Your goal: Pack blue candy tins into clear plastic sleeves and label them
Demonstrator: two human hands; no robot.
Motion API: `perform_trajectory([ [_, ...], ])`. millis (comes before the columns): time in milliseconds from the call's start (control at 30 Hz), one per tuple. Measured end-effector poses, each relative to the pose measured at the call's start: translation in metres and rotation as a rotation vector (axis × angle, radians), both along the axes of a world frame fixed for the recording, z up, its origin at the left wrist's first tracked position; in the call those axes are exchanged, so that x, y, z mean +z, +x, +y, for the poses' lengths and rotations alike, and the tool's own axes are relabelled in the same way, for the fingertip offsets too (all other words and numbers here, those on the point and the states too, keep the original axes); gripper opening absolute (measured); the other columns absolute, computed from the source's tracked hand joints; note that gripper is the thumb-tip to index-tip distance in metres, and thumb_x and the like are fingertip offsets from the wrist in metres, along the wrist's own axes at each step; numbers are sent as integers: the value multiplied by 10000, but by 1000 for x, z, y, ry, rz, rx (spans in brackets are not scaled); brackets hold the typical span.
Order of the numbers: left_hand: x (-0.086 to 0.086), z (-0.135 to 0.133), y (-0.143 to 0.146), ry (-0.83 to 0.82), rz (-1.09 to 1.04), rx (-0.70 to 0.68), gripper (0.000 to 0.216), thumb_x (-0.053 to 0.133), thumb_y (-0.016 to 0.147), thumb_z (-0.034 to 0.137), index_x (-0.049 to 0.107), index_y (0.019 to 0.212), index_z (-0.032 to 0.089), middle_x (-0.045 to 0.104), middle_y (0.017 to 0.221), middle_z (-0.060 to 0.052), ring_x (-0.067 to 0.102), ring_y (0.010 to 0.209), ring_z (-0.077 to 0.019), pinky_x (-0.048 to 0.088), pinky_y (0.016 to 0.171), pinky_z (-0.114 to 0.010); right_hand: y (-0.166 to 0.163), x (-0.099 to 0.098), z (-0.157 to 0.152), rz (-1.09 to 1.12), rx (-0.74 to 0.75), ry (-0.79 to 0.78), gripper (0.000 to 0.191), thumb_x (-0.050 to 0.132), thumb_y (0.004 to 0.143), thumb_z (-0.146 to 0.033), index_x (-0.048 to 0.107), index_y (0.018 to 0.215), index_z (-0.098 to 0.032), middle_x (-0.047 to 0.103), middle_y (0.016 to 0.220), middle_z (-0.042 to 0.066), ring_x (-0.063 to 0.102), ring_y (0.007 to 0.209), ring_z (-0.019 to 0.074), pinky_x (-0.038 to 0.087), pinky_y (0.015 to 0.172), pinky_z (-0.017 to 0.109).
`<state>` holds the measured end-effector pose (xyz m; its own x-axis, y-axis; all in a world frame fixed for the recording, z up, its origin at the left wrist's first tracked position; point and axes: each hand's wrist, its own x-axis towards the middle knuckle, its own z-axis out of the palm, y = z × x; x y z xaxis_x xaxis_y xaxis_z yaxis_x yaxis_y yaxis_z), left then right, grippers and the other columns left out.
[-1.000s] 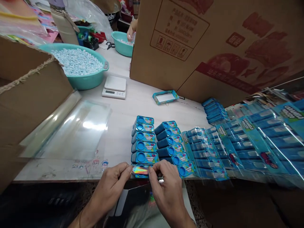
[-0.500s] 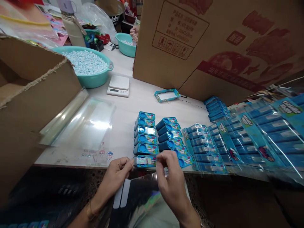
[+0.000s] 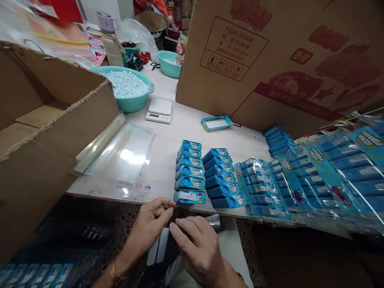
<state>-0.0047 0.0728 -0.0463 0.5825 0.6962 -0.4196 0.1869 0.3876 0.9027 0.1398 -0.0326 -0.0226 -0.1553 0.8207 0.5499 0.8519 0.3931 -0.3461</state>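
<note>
My left hand (image 3: 151,220) is at the table's front edge, thumb and forefinger pinched together. Whatever lies between these fingertips is too small to make out. Close beside it, my right hand (image 3: 198,244) has its fingers bent and drawn together, hiding what they hold. Under the hands are two white strips (image 3: 162,245) on a dark background. A piece of shiny clear film (image 3: 213,222) shows behind my right hand. Just beyond, the nearest blue candy box (image 3: 199,197) carries a glittery sticker (image 3: 185,195). It ends a row of blue boxes (image 3: 189,171), with a second row (image 3: 220,179) alongside.
Clear plastic sheets (image 3: 120,154) lie at left by an open carton (image 3: 60,120). Farther back are a white scale (image 3: 159,116), a turquoise basin (image 3: 129,105) of pale candies and an empty blue tray (image 3: 205,125). Wrapped packs (image 3: 327,172) fill the right; a large carton (image 3: 228,92) stands behind.
My right hand has moved down and left, away from the nearest box and close to my left hand. The clear film in my lap is now mostly covered. The view has shifted slightly.
</note>
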Motion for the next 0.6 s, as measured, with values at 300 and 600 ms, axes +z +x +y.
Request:
perform_trajectory([
  [300, -2, 5, 7, -31, -12, 40, 714, 627, 813, 623, 593, 1189, 17, 367, 563, 70, 272, 540, -88, 218, 514, -220, 1, -3, 1, -20, -33, 27, 303, 515, 861, -53, 659, 1117, -127, 726, 1096, 134, 656, 981, 227, 539, 791, 372],
  [600, -12, 18, 2, 247, 105, 204, 502, 582, 905, 545, 641, 1097, 85, 369, 617, 54, 354, 571, -98, 277, 535, -222, 1, 19, 1, 147, -27, -17, 159, 528, 850, -15, 566, 932, -145, 665, 932, 92, 613, 930, 201, 495, 803, 336],
])
